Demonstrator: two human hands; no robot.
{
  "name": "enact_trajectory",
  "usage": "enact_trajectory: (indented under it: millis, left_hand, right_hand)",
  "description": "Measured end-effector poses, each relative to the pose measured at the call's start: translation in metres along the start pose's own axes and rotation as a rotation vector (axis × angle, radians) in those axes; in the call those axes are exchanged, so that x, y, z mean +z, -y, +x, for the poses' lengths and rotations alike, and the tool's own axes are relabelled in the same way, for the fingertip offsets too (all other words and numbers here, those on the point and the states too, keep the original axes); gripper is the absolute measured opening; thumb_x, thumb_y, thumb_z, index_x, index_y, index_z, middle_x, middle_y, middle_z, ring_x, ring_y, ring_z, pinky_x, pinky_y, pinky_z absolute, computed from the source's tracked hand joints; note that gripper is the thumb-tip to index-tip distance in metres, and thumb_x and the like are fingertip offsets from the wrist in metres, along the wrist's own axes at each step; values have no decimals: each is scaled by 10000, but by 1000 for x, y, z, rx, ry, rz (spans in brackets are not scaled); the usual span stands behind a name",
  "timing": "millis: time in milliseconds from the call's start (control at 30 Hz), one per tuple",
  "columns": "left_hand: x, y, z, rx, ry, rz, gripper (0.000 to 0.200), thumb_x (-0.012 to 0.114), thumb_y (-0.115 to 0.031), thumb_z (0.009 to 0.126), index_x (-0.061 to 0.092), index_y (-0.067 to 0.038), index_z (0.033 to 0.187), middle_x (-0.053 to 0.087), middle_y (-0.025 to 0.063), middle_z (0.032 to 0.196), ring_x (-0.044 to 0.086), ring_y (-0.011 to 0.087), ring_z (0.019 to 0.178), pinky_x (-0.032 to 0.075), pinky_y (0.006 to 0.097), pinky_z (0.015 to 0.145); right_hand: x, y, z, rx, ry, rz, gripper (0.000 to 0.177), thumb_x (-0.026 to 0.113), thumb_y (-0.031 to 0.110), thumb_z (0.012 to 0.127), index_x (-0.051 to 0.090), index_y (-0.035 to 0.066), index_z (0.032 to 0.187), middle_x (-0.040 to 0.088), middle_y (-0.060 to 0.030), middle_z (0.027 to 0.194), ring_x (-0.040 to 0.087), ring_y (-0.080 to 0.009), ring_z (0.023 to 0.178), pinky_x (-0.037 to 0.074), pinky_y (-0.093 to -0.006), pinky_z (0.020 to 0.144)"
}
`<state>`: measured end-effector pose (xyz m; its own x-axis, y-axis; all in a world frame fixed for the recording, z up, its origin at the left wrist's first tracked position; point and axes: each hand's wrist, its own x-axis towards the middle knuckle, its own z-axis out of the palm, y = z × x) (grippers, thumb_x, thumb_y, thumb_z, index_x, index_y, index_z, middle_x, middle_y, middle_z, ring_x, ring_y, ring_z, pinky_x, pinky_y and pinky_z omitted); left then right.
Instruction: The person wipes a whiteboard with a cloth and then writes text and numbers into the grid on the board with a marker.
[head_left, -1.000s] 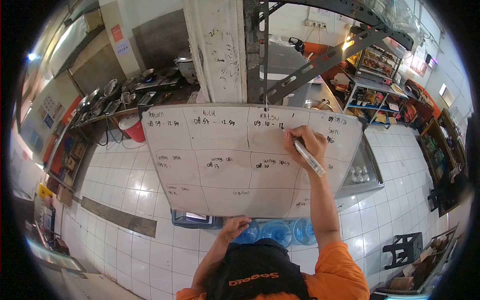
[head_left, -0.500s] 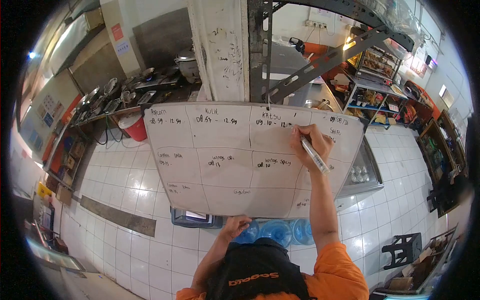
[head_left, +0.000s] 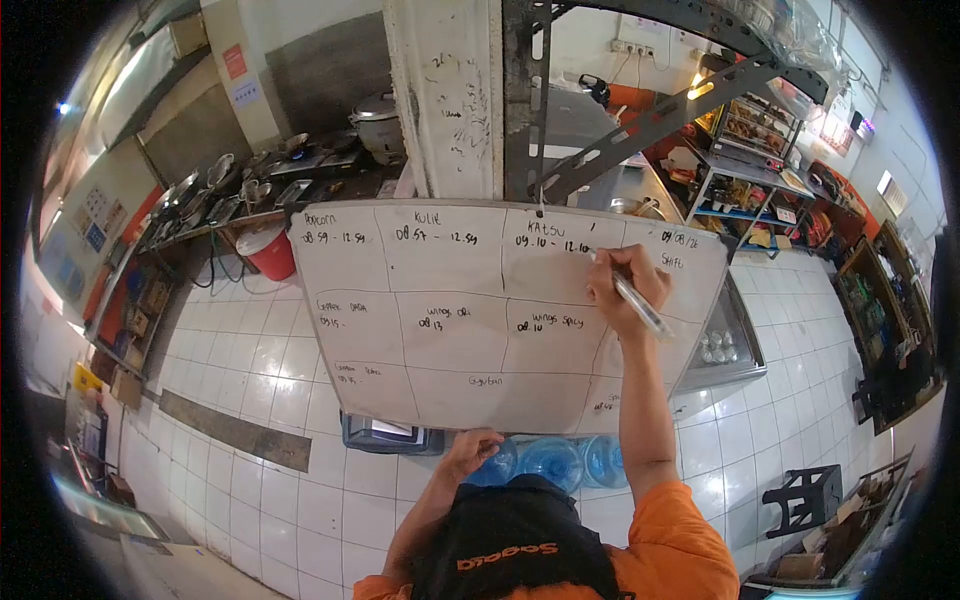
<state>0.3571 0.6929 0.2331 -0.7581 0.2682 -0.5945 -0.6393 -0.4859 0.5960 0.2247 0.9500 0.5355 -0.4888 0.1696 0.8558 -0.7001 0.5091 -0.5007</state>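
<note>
A whiteboard (head_left: 450, 345) with a hand-drawn grid and black handwriting hangs in front of me. My right hand (head_left: 628, 285) is closed around a marker (head_left: 643, 307), its tip at the board just after "12.10" under "KATSU". Low down, my left hand (head_left: 472, 452) is at the board's bottom edge, its fingers curled; whether they grip the edge is hard to see. Other cells carry words such as "KULIT", "Wings" and "Popcorn".
Blue water bottles (head_left: 550, 463) and a blue crate (head_left: 385, 437) stand below the board. A metal shelf frame (head_left: 650, 125) is above it. A red bucket (head_left: 266, 252) is at left, a black stool (head_left: 805, 498) at lower right.
My right hand has shifted slightly to the right with the marker, and the time under "KATSU" now reads "12.10". My left hand has hardly moved.
</note>
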Motion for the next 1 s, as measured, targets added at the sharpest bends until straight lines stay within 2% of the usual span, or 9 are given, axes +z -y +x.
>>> enact_trajectory:
  millis: [200, 267, 367, 433, 533, 633, 833, 933, 1000]
  left_hand:
    - [-11, 8, -1, 528, 131, 741, 114, 709, -14, 839, 693, -58, 943, 688, 40, 911, 668, 168, 837, 552, 316, 738]
    - [-8, 2, -7, 601, 131, 849, 125, 711, -3, 818, 677, -60, 924, 668, 42, 901, 642, 155, 810, 530, 309, 703]
    - [1, 2, -7, 473, 113, 581, 148, 714, 20, 773, 642, -62, 872, 618, 38, 848, 588, 138, 739, 490, 295, 615]
    - [6, 3, -7, 204, 45, 193, 144, 717, 16, 772, 641, -61, 867, 616, 39, 841, 589, 138, 737, 489, 296, 614]
    - [-2, 7, -5, 413, 130, 459, 141, 724, 18, 770, 648, -55, 864, 629, 42, 852, 600, 136, 727, 495, 286, 614]
    - [-13, 12, 1, 457, 160, 537, 152, 736, 21, 791, 688, -52, 915, 687, 54, 903, 654, 139, 766, 544, 283, 681]
    - [-2, 2, -13, 636, 163, 918, 117, 732, 22, 799, 693, -41, 889, 684, 51, 900, 656, 159, 779, 557, 298, 687]
    - [10, -4, -10, 46, 44, -26, 62, 650, 54, 837, 671, -3, 851, 640, 76, 909, 607, 144, 792, 501, 261, 623]
    - [-1, 1, -3, 45, 111, -30, 84, 727, -3, 778, 674, -23, 840, 651, 75, 885, 629, 163, 821, 546, 298, 666]
  right_hand:
    - [-18, 23, -8, 34, -121, 132, 149, 751, 62, 796, 602, 49, 791, 662, -54, 645, 638, -103, 527, 488, -223, 504]
    - [-17, 34, -23, -120, 23, 105, 151, 752, 40, 781, 613, 42, 841, 668, -61, 672, 652, -122, 549, 500, -231, 526]
    - [-10, 45, -52, -266, 188, 128, 202, 754, 22, 760, 632, 41, 919, 676, -74, 711, 671, -150, 589, 513, -243, 551]
    - [-9, 44, -73, -257, 267, 129, 246, 758, 13, 740, 644, 45, 955, 681, -82, 739, 679, -162, 611, 520, -249, 562]
    - [-10, 44, -91, -101, 335, 94, 311, 761, -25, 699, 652, 45, 982, 683, -88, 769, 682, -175, 623, 527, -255, 563]
    - [-13, 23, -88, -341, 283, 18, 345, 767, -54, 686, 645, 37, 996, 682, -88, 761, 678, -183, 608, 532, -256, 554]
    - [-14, 12, -87, -306, 322, 36, 372, 796, -60, 670, 639, 41, 991, 670, -60, 719, 673, -180, 581, 536, -268, 524]
    - [-13, 9, -87, -306, 316, 6, 343, 787, -54, 680, 646, 52, 974, 680, -52, 724, 681, -176, 586, 540, -263, 537]
    - [-15, 6, -89, -292, 334, -12, 334, 784, -52, 675, 655, 56, 963, 692, -56, 740, 687, -173, 594, 539, -252, 545]
